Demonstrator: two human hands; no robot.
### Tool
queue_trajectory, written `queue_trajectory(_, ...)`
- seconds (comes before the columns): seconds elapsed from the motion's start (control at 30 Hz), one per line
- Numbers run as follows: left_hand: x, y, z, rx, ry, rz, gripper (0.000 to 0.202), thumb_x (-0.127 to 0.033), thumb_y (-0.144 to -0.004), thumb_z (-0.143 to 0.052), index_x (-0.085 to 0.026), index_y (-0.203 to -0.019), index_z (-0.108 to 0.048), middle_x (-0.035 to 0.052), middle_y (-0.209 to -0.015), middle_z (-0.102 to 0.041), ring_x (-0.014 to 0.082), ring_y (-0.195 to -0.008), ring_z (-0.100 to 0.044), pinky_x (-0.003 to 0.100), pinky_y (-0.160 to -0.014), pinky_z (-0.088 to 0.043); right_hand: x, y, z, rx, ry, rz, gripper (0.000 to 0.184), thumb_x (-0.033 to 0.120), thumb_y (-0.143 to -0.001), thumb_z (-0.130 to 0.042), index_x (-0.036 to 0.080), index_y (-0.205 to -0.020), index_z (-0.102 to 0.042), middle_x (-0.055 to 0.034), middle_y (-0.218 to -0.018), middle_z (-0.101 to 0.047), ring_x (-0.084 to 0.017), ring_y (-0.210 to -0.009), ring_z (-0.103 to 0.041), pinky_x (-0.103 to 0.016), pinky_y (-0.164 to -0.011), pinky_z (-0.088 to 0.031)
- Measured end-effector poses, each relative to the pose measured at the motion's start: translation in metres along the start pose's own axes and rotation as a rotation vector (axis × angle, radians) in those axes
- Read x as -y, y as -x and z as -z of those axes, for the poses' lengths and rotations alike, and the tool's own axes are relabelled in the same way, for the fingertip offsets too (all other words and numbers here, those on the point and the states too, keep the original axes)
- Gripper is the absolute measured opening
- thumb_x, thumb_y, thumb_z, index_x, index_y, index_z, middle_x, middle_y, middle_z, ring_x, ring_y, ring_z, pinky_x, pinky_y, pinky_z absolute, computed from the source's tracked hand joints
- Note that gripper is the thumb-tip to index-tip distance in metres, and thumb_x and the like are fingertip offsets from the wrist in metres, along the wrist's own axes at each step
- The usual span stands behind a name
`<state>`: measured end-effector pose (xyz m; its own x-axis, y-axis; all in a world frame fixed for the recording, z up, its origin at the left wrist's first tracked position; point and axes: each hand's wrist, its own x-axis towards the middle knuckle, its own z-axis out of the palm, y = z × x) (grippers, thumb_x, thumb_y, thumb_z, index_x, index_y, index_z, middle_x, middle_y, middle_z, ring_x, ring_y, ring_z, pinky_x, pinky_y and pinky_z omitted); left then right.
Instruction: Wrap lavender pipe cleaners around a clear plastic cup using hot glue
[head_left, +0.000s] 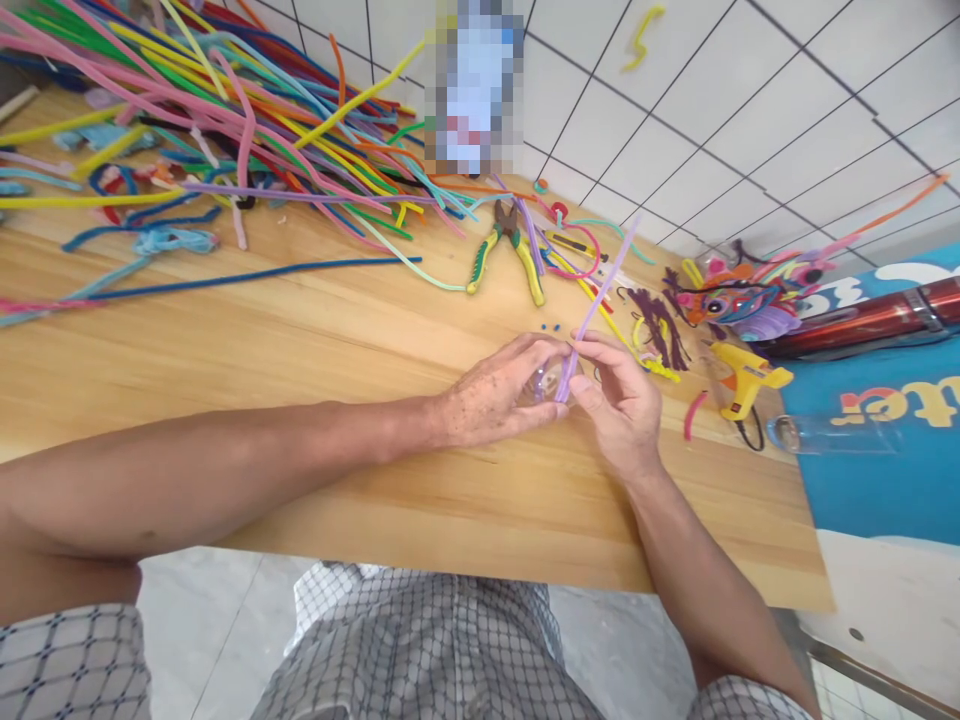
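My left hand [499, 392] is closed around a small clear rounded object [547, 382], thumb and fingers pressing its sides; its exact kind is hard to make out. Across that object lies a purple pipe cleaner [604, 288], its free end sticking up and away from me. My right hand [621, 402] pinches the pipe cleaner against the clear object between thumb and fingers. Two tiny blue bits [550, 328] lie just beyond my fingertips. Farther back, pliers [508, 222] with green and yellow handles rest spread apart on the wooden table [337, 350].
A large heap of coloured pipe cleaners [247, 130] covers the back left. To the right are dark purple twisted pieces [660, 325], a yellow glue gun [746, 382], a colourful pipe-cleaner figure [739, 300], a red cylinder [862, 320] and a clear tube [840, 435]. White tiled wall [600, 100] stands behind.
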<state>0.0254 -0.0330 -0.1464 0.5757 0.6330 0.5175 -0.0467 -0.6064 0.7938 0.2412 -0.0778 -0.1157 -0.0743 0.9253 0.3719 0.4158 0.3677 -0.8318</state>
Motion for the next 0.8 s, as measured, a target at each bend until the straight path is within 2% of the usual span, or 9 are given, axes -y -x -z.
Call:
queue_trajectory(0.13, 0.0005, 0.0016, -0.0013, -0.012, -0.001, 0.013, 0.058, -0.042, -0.103, -0.071, -0.021, -0.153, -0.05, 0.0198, -0.153, -0.064, 0.0331, -0.145, -0.063, 0.053, -0.125, -0.054, 0.0007, 0.0, -0.0005, -0.007, 0.0, 0.008, 0.03, 0.041, -0.098, -0.081, 0.035, -0.128, -0.079, -0.0067, -0.143, -0.071, -0.03, -0.142, -0.064, -0.058, -0.128, -0.048)
queue_trajectory(0.3, 0.0006, 0.0031, -0.0022, -0.019, -0.004, 0.021, 0.068, -0.042, -0.102, -0.073, -0.019, -0.159, -0.044, 0.0218, -0.159, -0.059, 0.034, -0.151, -0.06, 0.052, -0.128, -0.051, 0.0015, -0.0011, -0.001, 0.002, 0.028, 0.0, 0.029, 0.047, -0.099, -0.079, 0.034, -0.125, -0.079, -0.0074, -0.144, -0.071, -0.032, -0.143, -0.064, -0.058, -0.127, -0.049)
queue_trajectory(0.5, 0.0008, 0.003, -0.001, -0.017, -0.007, -0.004, 0.068, -0.039, -0.102, -0.073, -0.02, -0.16, -0.044, 0.0214, -0.16, -0.059, 0.0344, -0.15, -0.06, 0.053, -0.127, -0.052, 0.0028, 0.0009, 0.0, 0.004, 0.048, 0.002, 0.029, 0.048, -0.101, -0.075, 0.034, -0.127, -0.078, -0.0076, -0.146, -0.069, -0.033, -0.145, -0.062, -0.062, -0.128, -0.048)
queue_trajectory(0.63, 0.0021, 0.0032, -0.001, -0.007, -0.017, -0.016, 0.07, -0.038, -0.101, -0.073, -0.023, -0.162, -0.041, 0.0196, -0.16, -0.058, 0.0343, -0.152, -0.058, 0.054, -0.127, -0.052, 0.003, 0.0029, 0.0004, -0.011, 0.091, 0.043, 0.029, 0.045, -0.103, -0.073, 0.04, -0.131, -0.077, -0.0057, -0.153, -0.064, -0.033, -0.15, -0.058, -0.064, -0.13, -0.046)
queue_trajectory(0.8, 0.0013, 0.0028, -0.0007, -0.007, -0.032, -0.015, 0.066, -0.038, -0.102, -0.071, -0.024, -0.16, -0.043, 0.0188, -0.157, -0.06, 0.0334, -0.148, -0.061, 0.053, -0.125, -0.054, 0.0033, 0.0039, -0.0013, -0.041, 0.152, 0.111, 0.033, 0.042, -0.102, -0.074, 0.041, -0.135, -0.075, -0.0055, -0.155, -0.061, -0.035, -0.146, -0.06, -0.066, -0.128, -0.048)
